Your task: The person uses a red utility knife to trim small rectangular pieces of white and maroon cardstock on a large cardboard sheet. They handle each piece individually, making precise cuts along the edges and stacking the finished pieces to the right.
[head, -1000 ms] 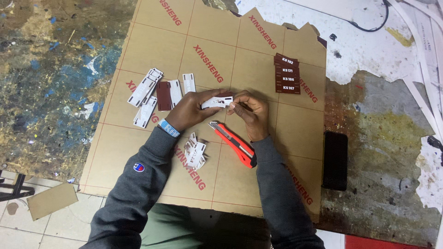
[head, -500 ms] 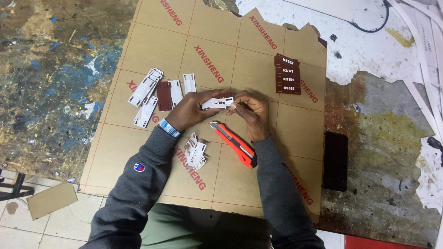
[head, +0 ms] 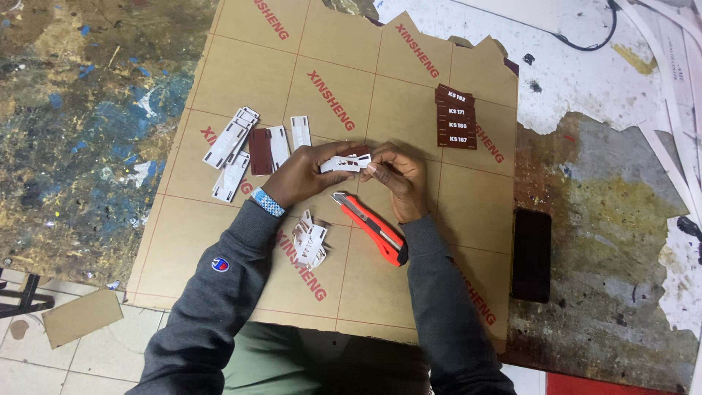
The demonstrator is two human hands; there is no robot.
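While the left hand point(head: 296, 175) pinches one end of a small white strip point(head: 345, 163) and the right hand point(head: 398, 179) closes its fingertips on the other end, the piece hangs between them just above the brown board point(head: 409, 117), with a dark red edge showing behind it. Both hands are curled nearly shut, only thumb and forefingers doing the holding. The strip looks thin, light and fairly stiff, with cut-out gaps that would likely bend or tear if pulled hard; its solid ends seem the safest places to grip, as now. Just below the hands an orange knife point(head: 369, 227) lies slantwise on the board, near the right wrist. Beside the left forearm sits a small heap of white scraps point(head: 310, 240). Left of the left hand lie more white and dark red strips point(head: 248, 146), and well off to the upper right stands a stack of dark red tags point(head: 455, 117).
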